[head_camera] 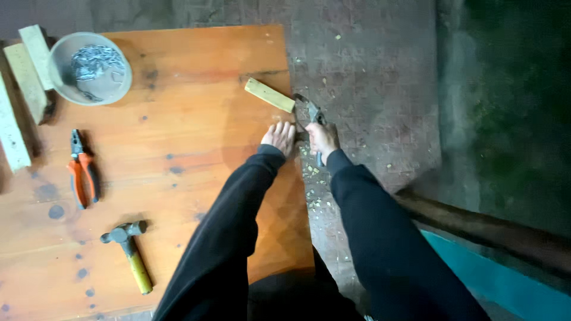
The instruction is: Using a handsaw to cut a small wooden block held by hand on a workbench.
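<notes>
An orange-brown wooden board (pixel 178 148) lies over a rough grey floor littered with pale wood chips, and on it rest a grey bowl of nails (pixel 90 68), orange-handled pliers (pixel 81 169), a hammer with a yellow handle (pixel 129 252) and pale wood strips (pixel 27 71) at the far left. A short pale yellow wood block (pixel 269 95) sits tilted at the board's right edge, its far end met by the head of a dark metal cutting tool (pixel 314 116). The left hand (pixel 279 137) lies flat, fingers spread loosely on the board edge just below the block, while the right hand (pixel 322 138) is closed around the tool's handles, both black-sleeved arms stretched forward and converging.
</notes>
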